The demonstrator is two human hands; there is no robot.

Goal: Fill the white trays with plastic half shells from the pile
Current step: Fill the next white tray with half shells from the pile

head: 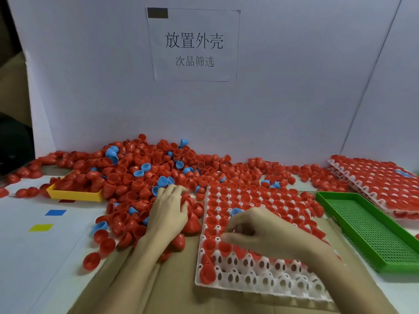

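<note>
While my left hand (169,208) lies flat gathering the pile (140,175), my right hand (254,230) pinches a shell over the white tray's (260,284) empty sockets.

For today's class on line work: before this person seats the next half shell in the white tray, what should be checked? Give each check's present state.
1. Empty sockets left in the white tray: ok, the near rows are open.
2. Supply: ok, the pile is large and the left hand rests on it.
3. Right hand holding a shell: cannot tell, its fingers hide it.
4. Colour uniform: not ok, a blue shell sits among the red ones in the tray.
5. Shells seated properly: not ok, the corner shell is tilted.
</note>
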